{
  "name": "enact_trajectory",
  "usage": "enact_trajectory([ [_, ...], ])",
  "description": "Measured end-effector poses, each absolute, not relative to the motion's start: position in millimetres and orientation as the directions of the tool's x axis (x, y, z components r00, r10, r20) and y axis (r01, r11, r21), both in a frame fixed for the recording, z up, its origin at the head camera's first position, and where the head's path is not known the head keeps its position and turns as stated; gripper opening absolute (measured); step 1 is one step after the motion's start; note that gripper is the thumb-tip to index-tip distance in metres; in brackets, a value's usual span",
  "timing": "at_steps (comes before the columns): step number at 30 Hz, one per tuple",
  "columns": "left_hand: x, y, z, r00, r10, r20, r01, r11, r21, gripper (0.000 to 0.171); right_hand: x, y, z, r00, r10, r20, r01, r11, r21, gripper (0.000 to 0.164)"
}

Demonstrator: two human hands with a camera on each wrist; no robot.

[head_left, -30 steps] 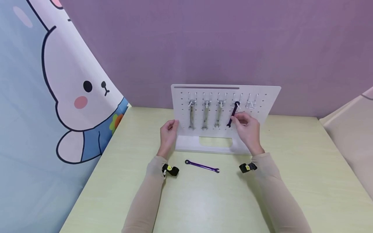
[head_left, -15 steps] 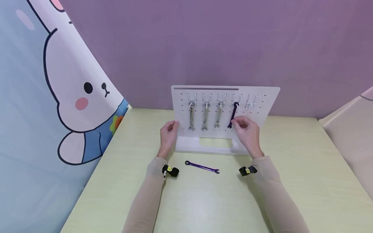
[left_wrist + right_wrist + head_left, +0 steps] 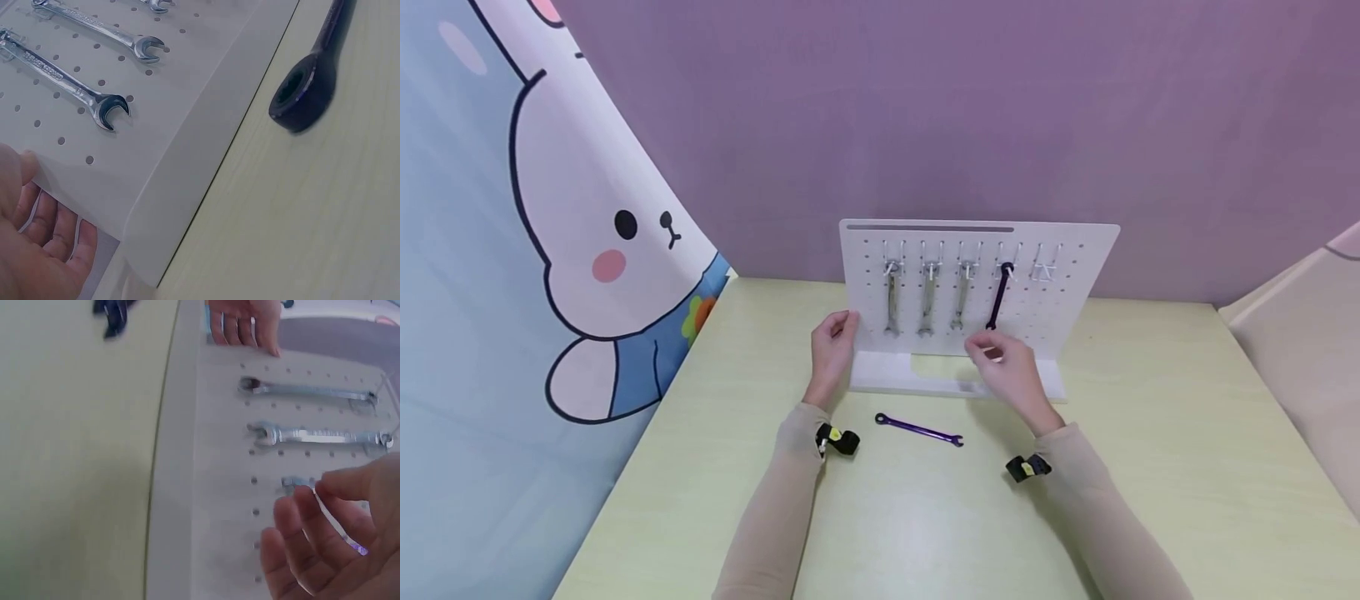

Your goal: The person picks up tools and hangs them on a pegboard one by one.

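A white pegboard (image 3: 880,333) stands upright, and my left hand (image 3: 832,350) grips its left edge, thumb on the front and fingers behind, as the left wrist view also shows. Silver wrenches (image 3: 892,304) hang from its three left hooks. From the fourth hook hangs a dark purple wrench (image 3: 999,296), tilted slightly. Just below its lower end, my right hand (image 3: 1009,371) is in front of the board with loosely bent fingers and holds nothing. Another purple wrench (image 3: 919,429) lies on the table in front of the board; its ring end (image 3: 303,94) shows in the left wrist view.
A fifth hook (image 3: 1045,268) on the right of the pegboard bears no wrench. The board's base (image 3: 880,373) juts toward me and has a cutout. Behind the pale wooden table (image 3: 1150,433) hangs a purple cloth (image 3: 970,108); a rabbit-print cloth (image 3: 572,292) is at the left.
My right hand has let go of the purple wrench on the fourth hook and moved down and left. The wrench stays hanging. My left hand has kept its place on the board's edge.
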State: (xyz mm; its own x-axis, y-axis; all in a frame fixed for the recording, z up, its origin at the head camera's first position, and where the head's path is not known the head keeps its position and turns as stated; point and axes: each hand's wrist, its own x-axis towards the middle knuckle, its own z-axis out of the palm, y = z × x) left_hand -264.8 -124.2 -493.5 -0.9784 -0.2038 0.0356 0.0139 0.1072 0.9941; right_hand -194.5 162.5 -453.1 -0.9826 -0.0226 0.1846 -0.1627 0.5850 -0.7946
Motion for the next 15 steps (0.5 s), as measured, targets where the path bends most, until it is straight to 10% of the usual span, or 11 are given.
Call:
enact_trajectory([
  [15, -270, -123, -497, -0.978, -0.205, 0.037, 0.016, 0.102, 0.995, 0.031, -164, 126, -473, -0.886, -0.456, -0.079, -0.257, 0.627, -0.736, 0.018],
])
